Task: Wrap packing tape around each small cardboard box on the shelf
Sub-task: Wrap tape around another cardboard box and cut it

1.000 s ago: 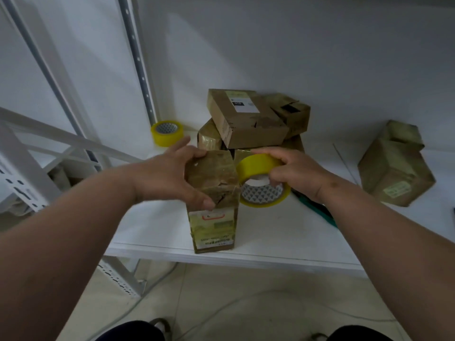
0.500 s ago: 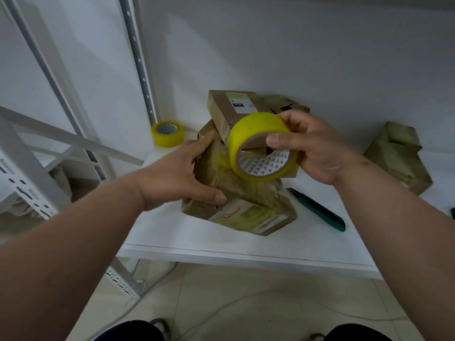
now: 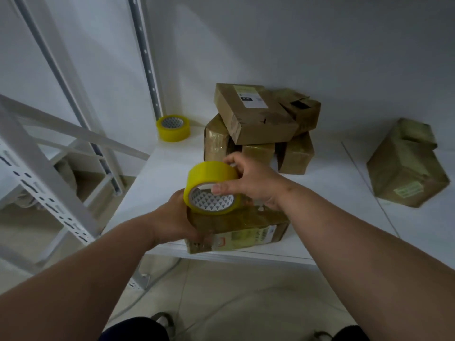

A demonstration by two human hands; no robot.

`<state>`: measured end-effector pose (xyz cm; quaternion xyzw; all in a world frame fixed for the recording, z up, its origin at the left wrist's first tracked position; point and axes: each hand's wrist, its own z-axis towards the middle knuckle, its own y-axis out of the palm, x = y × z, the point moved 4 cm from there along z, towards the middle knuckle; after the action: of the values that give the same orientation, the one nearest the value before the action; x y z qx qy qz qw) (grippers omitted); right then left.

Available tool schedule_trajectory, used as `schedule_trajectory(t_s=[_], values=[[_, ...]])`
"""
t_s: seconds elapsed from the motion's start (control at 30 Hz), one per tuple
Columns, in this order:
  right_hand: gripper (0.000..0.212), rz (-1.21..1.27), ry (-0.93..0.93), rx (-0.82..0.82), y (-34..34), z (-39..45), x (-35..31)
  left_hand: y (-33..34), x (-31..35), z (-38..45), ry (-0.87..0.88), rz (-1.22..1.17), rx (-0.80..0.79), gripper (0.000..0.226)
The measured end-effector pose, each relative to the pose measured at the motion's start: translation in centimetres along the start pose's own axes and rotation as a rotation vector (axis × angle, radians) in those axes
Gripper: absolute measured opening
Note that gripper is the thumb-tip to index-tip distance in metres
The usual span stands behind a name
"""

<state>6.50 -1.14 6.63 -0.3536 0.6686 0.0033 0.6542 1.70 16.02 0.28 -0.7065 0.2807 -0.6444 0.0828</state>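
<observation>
Tape roll (image 3: 211,187) sits clamped in your right hand (image 3: 256,183), thumb hooked over the near rim into the patterned core and fingers curled round the yellow outer band on the far side, so that hand is closed firmly on the roll. Directly beneath that grip lies the cardboard box (image 3: 236,230) you are working on, flat along the front edge of the white shelf (image 3: 332,212), its printed label face turned toward you and its top glossy with tape already on it; the roll rests on or just above the box's left end, though you cannot tell from this view whether it truly touches. Your left hand (image 3: 174,220) grips that same left end, just below and to the left of the roll, fingers wrapped under the box's near corner. Beyond your right hand, toward the back wall, a pile of small boxes (image 3: 258,119) leans together, one labelled carton lying tilted across the top of the others. Farther left of the roll you hold, near the upright post, a spare tape roll (image 3: 173,127) lies flat in the shelf's corner. Well off to the right of your grip, a separate box (image 3: 406,168) sits alone on the adjoining shelf panel.
</observation>
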Motion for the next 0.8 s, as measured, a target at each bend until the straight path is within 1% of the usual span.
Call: schedule_trajectory(t_s=[0.07, 0.1, 0.2, 0.3, 0.37, 0.43, 0.6, 0.7, 0.8], values=[[0.059, -0.018, 0.007, -0.03, 0.3, 0.0, 0.6, 0.0, -1.0, 0.1, -0.036, 0.117, 0.058, 0.113], [0.061, -0.005, 0.013, -0.036, 0.1, 0.0, 0.8, -0.1, -1.3, 0.2, -0.044, 0.153, 0.067, 0.117], [0.065, -0.023, 0.016, -0.061, -0.7, -0.1, 1.2, -0.7, -1.4, 0.4, -0.029, 0.257, 0.038, 0.117], [0.066, -0.071, 0.017, -0.05, -2.8, -0.4, 1.4, -1.0, -1.6, 0.6, -0.056, 0.316, -0.011, 0.13], [0.062, -0.095, 0.033, 0.0, -5.4, -1.1, 2.0, -1.0, -1.9, 0.6, -0.073, 0.309, -0.026, 0.136], [0.061, -0.2, 0.054, 0.053, -8.1, -2.1, 2.6, -0.8, -1.8, 0.6, -0.067, 0.297, -0.031, 0.137], [0.065, -0.494, 0.025, 0.041, -10.4, -3.2, 2.9, -0.7, -1.1, 1.0, -0.071, 0.302, -0.035, 0.136], [0.059, -0.694, 0.039, 0.055, -12.5, -4.0, 3.8, -0.9, -1.3, 0.9, -0.088, 0.276, -0.026, 0.136], [0.051, -0.764, 0.044, 0.039, -13.4, -4.4, 5.2, -0.8, -1.4, 0.9, -0.091, 0.279, -0.021, 0.137]])
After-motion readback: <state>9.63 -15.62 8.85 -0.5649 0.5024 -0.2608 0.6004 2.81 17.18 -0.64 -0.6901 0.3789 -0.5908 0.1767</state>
